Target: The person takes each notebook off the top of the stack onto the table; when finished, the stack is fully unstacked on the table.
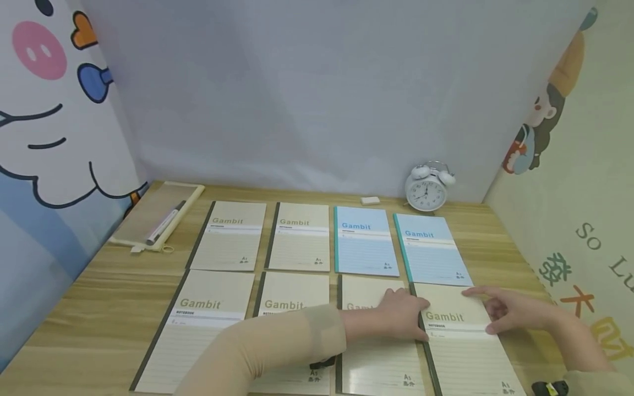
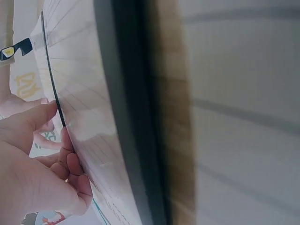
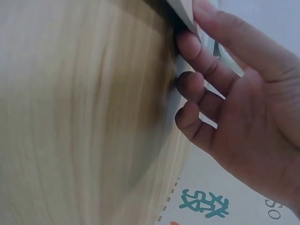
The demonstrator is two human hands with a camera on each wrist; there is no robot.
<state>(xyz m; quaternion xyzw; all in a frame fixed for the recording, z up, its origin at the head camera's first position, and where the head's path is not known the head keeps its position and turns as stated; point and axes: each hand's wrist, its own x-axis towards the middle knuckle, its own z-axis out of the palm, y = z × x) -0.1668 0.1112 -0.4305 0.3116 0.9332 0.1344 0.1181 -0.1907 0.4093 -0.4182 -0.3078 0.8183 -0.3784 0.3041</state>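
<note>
A cream "Gambit" notebook (image 1: pixel 460 352) with a dark spine lies at the right end of the front row. My left hand (image 1: pixel 401 314) reaches across the neighbouring cream notebook (image 1: pixel 378 357) and holds the spine side with curled fingers and thumb. On the opposite side my right hand (image 1: pixel 520 312) pinches the notebook's right edge. In the right wrist view, that edge (image 3: pixel 182 11) sits between thumb and index finger, slightly off the table, while the other fingers curl beneath. The left wrist view shows the left hand (image 2: pixel 42 159) with its fingertips along the dark spine.
Two more cream notebooks (image 1: pixel 218 291) lie front left, one partly under my left sleeve (image 1: pixel 277 341). Behind are two cream notebooks (image 1: pixel 299 236) and two blue notebooks (image 1: pixel 366 242). An eraser (image 1: pixel 370 201), white alarm clock (image 1: pixel 427 190) and pencil pouch (image 1: pixel 143 214) with pens stand farther back.
</note>
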